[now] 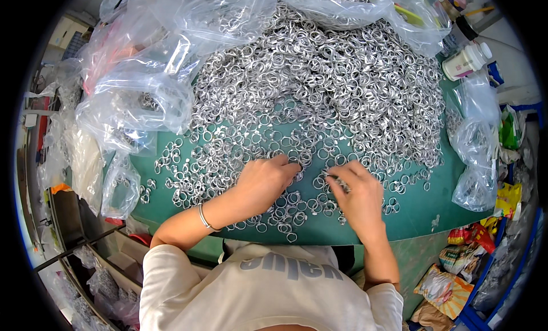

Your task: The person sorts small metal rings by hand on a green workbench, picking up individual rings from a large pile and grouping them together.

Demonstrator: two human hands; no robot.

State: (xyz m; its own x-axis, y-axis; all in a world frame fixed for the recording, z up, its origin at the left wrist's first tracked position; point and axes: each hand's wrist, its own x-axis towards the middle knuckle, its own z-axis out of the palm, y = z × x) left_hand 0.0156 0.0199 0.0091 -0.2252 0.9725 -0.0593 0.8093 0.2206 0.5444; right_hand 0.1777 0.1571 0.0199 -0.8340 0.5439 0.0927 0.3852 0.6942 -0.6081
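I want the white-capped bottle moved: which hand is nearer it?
Right. The right hand sits below and left of the white-capped bottle in the picture; the left hand, also below it, lies farther left.

left hand (264, 183) hiding from me whatever its fingers touch, anything in the right hand (361, 194) too small for me to tell, bench (425, 214) partly hidden under metal rings (394, 97), plastic bags (228, 17) cut off at the top edge

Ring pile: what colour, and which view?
Silver-grey; the ring pile shows best in the head view, on the green tabletop.
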